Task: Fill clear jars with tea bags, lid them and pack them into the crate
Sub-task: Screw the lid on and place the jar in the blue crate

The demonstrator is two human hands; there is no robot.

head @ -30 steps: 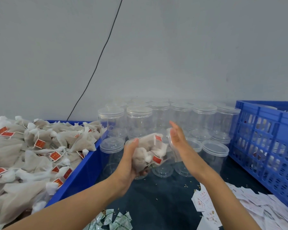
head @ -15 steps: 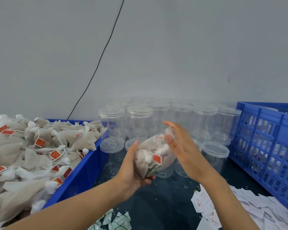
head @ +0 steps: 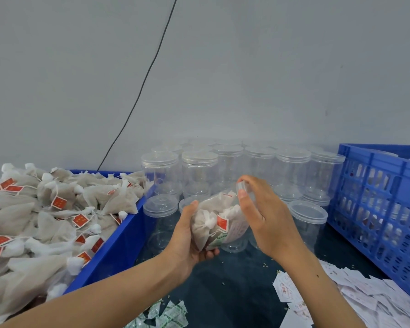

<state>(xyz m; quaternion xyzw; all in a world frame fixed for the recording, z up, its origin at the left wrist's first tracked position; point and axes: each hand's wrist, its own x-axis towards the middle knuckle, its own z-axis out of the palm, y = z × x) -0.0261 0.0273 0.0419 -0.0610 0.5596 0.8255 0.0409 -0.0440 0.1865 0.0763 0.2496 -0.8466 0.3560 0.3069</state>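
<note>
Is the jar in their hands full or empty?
Full: tea bags crowd the jar, tilted in the left hand; the right hand holds its lid.

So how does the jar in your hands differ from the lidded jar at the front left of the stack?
The held jar is stuffed with tea bags; the front-left jar looks empty. The held jar is tilted between the left hand and right hand, its lid just going on; the front-left jar stands upright on the table, lid seated. Both are clear plastic jars.
</note>
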